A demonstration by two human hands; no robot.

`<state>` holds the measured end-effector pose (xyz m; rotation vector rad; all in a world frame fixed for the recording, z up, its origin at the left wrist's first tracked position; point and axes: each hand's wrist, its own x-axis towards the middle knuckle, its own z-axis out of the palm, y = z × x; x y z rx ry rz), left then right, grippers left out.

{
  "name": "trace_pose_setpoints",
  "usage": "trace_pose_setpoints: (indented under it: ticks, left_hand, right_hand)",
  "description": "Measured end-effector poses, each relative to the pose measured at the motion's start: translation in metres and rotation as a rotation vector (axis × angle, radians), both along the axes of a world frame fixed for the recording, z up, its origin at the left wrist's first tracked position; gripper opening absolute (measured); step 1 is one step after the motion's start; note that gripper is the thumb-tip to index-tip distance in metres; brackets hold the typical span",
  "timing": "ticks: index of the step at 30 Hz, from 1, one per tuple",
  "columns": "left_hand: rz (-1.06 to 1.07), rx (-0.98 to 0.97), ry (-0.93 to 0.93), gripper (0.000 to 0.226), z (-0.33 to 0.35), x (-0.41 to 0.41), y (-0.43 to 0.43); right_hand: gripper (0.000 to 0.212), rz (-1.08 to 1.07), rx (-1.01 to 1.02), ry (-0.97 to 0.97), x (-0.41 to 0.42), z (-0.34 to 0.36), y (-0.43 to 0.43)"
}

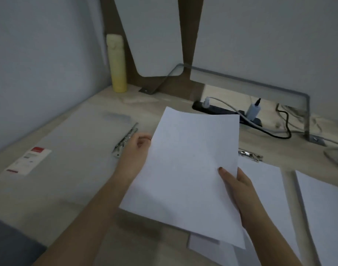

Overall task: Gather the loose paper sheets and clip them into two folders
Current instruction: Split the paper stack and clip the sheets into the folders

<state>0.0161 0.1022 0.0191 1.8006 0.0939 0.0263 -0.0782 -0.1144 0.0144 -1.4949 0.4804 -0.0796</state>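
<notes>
I hold a white paper sheet (187, 169) above the desk with both hands. My left hand (135, 152) grips its left edge, fingers curled round it. My right hand (235, 185) pinches its right edge, thumb on top. A translucent folder (68, 150) with a label and a metal clip (126, 139) lies open on the left. Under the held sheet on the right lies a second folder's metal clip (250, 154) with white sheets (268, 189) below it. Another stack of paper (325, 212) lies at the far right.
A yellow bottle (117, 64) stands at the back by the wall. A black power strip (227, 112) with plugs and cables lies behind the papers, beside a grey metal bracket (306, 120). The wooden desk (39, 208) shows in front.
</notes>
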Motion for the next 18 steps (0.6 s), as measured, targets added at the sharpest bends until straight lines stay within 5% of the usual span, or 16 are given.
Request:
trace_pose_setpoints:
  ticks: [5, 14, 18]
  left_hand:
    - [0.151, 0.104, -0.056, 0.026, -0.002, 0.031, 0.071]
    - [-0.114, 0.058, 0.212, 0.031, -0.016, 0.071, 0.089]
    - [-0.224, 0.081, 0.295, 0.017, -0.012, 0.085, 0.077]
  right_hand:
    - [0.024, 0.027, 0.047, 0.056, 0.025, -0.014, 0.039]
    - [0.038, 0.018, 0.028, 0.065, 0.042, -0.035, 0.076]
    - [0.041, -0.006, -0.015, 0.06, 0.044, -0.041, 0.08]
